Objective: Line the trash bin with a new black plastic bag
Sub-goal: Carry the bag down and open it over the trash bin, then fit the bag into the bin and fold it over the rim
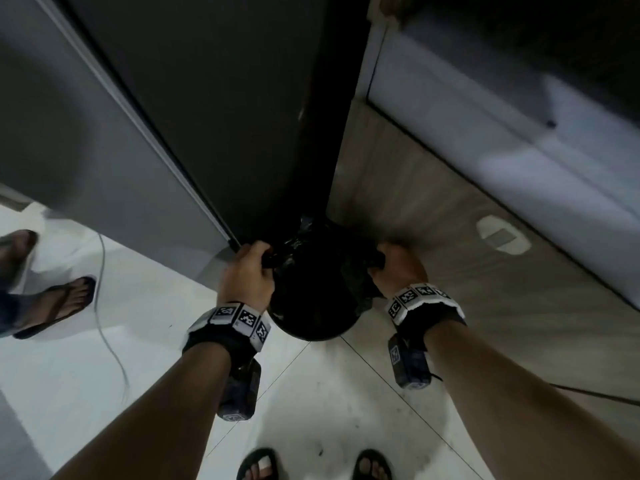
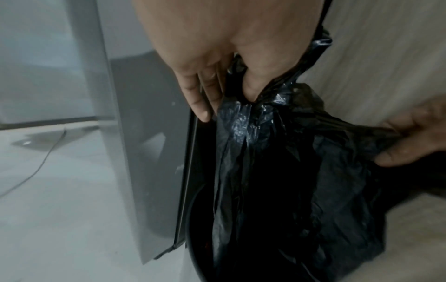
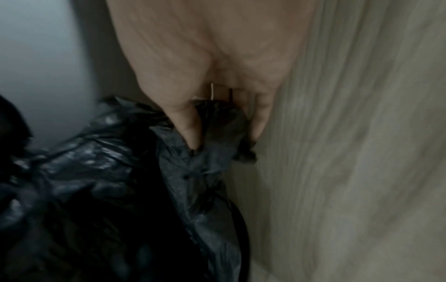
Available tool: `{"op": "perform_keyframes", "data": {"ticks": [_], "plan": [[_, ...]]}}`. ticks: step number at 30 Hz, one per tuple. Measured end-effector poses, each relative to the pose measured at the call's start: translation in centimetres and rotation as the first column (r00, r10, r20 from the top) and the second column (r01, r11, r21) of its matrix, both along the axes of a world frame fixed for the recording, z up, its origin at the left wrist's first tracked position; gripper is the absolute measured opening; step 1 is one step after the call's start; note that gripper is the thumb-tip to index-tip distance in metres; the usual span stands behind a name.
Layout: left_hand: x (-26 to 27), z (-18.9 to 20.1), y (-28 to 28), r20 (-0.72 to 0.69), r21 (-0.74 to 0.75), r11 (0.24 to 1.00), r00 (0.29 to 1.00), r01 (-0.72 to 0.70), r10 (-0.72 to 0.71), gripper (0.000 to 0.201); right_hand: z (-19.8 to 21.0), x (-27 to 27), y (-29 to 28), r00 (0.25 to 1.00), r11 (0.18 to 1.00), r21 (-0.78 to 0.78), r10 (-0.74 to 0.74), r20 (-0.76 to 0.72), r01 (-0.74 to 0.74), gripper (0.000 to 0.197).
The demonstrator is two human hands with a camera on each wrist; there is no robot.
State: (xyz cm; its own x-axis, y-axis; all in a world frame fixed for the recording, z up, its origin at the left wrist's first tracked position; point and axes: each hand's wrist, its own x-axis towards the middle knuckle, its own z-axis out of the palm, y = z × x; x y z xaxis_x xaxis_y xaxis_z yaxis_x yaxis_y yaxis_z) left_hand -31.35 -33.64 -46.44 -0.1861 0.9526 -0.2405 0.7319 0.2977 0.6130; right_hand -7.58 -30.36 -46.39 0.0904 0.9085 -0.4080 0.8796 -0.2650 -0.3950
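both hands' fingers pinch a black plastic bag (image 1: 304, 251): left hand (image 1: 247, 275) at its left edge, right hand (image 1: 398, 268) at its right. wrist views alone show crinkled plastic draping into the trash bin (image 1: 311, 320) on the floor (image 1: 311, 393).

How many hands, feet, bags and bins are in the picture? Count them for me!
Hands: 2, left hand and right hand, each gripping the bag.
Black plastic bags: 1.
Trash bins: 1.
Feet in sandals: 4, the wearer's two and two of another person.
Total: 8.
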Motion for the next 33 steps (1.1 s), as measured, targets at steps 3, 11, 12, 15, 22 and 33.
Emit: {"op": "perform_keyframes", "data": {"ticks": [3, 11, 12, 15, 22, 33], "plan": [[-0.4, -5.6, 0.1, 0.032, -0.085, 0.993, 0.996, -0.084, 0.087, 0.025, -5.3, 0.3, -0.5, 0.995, 1.000, -0.006, 0.020, 0.102, -0.020, 0.026], [-0.4, -15.9, -0.8, 0.129, -0.325, 0.933, 0.971, -0.152, 0.202, 0.039, -16.5, 1.3, -2.7, 0.933, 0.924, -0.296, -0.304, -0.190, 0.241, 0.040], [-0.6, -16.3, -1.1, 0.149, -0.337, 0.926, 0.962, -0.170, 0.230, 0.038, -16.7, 1.2, -3.0, 0.911, 0.916, -0.296, -0.342, -0.231, 0.269, 0.040], [-1.3, -17.2, -2.7, 0.180, -0.350, 0.910, 0.938, -0.221, 0.297, 0.032, -16.8, 1.3, -5.0, 0.873, 0.915, -0.259, -0.382, -0.304, 0.310, 0.022], [-2.7, -15.5, -10.2, 0.179, -0.444, 0.871, 0.932, -0.208, 0.314, 0.022, -17.0, 2.0, -13.8, 0.823, 0.831, -0.534, -0.408, -0.395, 0.155, 0.023], [-1.0, -9.7, -4.4, -0.435, -0.008, 0.982, 0.884, 0.188, -0.172, 0.057, -13.5, 1.9, -3.0, 0.997, 0.996, 0.077, -0.044, -0.061, 0.049, 0.020]]}}
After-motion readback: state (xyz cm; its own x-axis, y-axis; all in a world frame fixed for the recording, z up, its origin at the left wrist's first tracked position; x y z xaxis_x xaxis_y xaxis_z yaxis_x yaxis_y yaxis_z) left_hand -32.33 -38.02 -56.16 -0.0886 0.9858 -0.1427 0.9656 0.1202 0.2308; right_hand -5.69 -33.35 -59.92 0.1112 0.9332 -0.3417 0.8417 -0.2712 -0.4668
